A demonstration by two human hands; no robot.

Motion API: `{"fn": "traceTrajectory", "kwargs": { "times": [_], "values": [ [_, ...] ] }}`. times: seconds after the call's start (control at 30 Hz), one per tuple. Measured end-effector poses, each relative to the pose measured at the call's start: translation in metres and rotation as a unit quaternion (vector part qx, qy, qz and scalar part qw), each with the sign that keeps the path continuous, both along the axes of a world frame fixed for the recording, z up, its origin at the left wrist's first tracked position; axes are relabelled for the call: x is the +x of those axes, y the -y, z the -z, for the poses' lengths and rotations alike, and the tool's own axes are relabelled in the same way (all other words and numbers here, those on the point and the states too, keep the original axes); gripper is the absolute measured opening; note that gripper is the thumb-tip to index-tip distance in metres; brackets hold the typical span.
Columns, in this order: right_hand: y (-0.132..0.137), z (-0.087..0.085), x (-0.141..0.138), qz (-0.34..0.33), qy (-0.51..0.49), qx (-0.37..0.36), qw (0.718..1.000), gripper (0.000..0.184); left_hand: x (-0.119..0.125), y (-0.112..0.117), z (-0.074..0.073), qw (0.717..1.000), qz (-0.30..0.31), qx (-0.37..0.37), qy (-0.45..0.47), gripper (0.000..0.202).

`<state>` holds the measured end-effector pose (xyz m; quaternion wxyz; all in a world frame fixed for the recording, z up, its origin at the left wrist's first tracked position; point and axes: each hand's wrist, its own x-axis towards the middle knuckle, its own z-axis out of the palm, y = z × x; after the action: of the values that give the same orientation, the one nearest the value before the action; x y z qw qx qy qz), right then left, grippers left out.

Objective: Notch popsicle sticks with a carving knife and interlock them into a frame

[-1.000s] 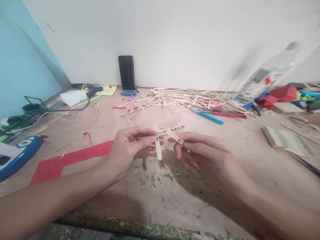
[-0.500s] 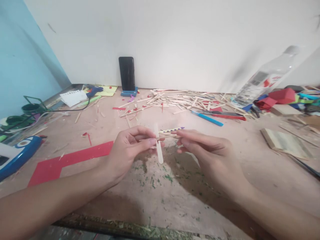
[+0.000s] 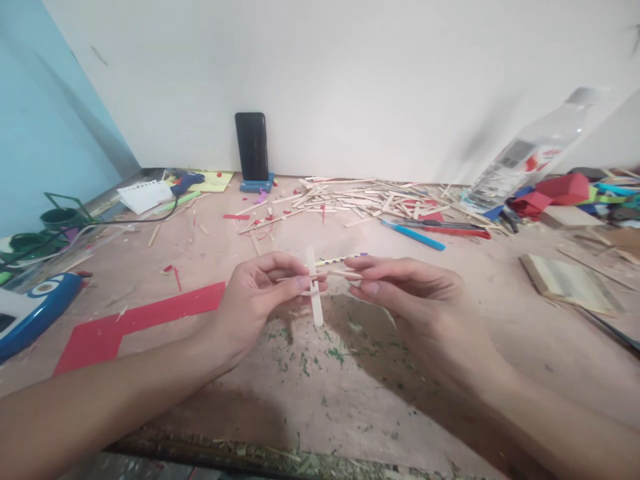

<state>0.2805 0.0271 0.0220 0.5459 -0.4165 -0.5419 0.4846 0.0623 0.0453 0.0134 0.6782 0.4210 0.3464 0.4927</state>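
Head view: the flat craft stick (image 3: 315,305) stands nearly upright, crossed by a thin wooden splint (image 3: 334,273). Since both are held only at the fingertips, a slight twist or uneven squeeze would probably slide the crossing askew or drop a piece onto the table (image 3: 350,407). The left hand (image 3: 253,300) is closed in a pinch on the craft stick at the crossing. The right hand (image 3: 415,300), fingers nearly closed, pinches the splint's end just beside it, with a striped pencil (image 3: 345,258) lying just beyond both.
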Motion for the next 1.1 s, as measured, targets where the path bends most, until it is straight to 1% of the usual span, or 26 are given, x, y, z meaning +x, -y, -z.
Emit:
{"fn": "traceTrajectory", "kwargs": {
  "times": [0.13, 0.27, 0.37, 0.5, 0.6, 0.67, 0.77, 0.9, 1.0, 1.1],
  "values": [
    [0.0, 0.0, 0.0, -0.021, 0.012, 0.009, 1.0, 0.008, 0.0, -0.001, 0.001, 1.0, -0.005, 0.002, 0.005, 0.017],
    [0.0, 0.0, 0.002, 0.008, 0.003, 0.035, 0.999, 0.007, -0.001, 0.0, -0.001, 1.0, 0.003, -0.001, 0.005, 0.018],
    [0.0, -0.001, 0.002, 0.03, 0.027, 0.066, 0.997, 0.007, -0.001, 0.0, -0.001, 1.0, 0.011, -0.002, 0.005, 0.018],
    [0.002, -0.003, 0.0, 0.023, 0.073, 0.073, 0.994, 0.005, 0.0, 0.0, 0.001, 1.0, 0.008, -0.003, 0.006, 0.017],
    [0.004, -0.003, -0.001, 0.013, 0.054, 0.056, 0.997, 0.006, 0.0, 0.0, 0.001, 1.0, 0.007, -0.001, 0.005, 0.017],
    [0.003, -0.003, -0.001, 0.001, 0.008, 0.038, 0.999, 0.007, 0.0, 0.0, 0.001, 1.0, 0.011, 0.001, 0.003, 0.017],
    [0.002, -0.004, 0.0, -0.024, -0.051, -0.009, 0.998, 0.008, -0.001, 0.0, 0.001, 1.0, 0.014, 0.002, -0.002, 0.019],
    [0.002, -0.01, -0.001, -0.052, -0.069, -0.071, 0.994, 0.008, 0.0, 0.0, 0.001, 1.0, 0.01, 0.003, -0.009, 0.019],
    [0.001, -0.014, -0.002, -0.048, -0.078, -0.1, 0.991, 0.009, 0.0, 0.0, 0.001, 1.0, 0.004, 0.003, -0.014, 0.018],
    [0.0, -0.014, -0.002, -0.041, -0.067, -0.112, 0.991, 0.012, -0.002, 0.001, 0.0, 1.0, 0.003, 0.003, -0.014, 0.017]
  ]
}}
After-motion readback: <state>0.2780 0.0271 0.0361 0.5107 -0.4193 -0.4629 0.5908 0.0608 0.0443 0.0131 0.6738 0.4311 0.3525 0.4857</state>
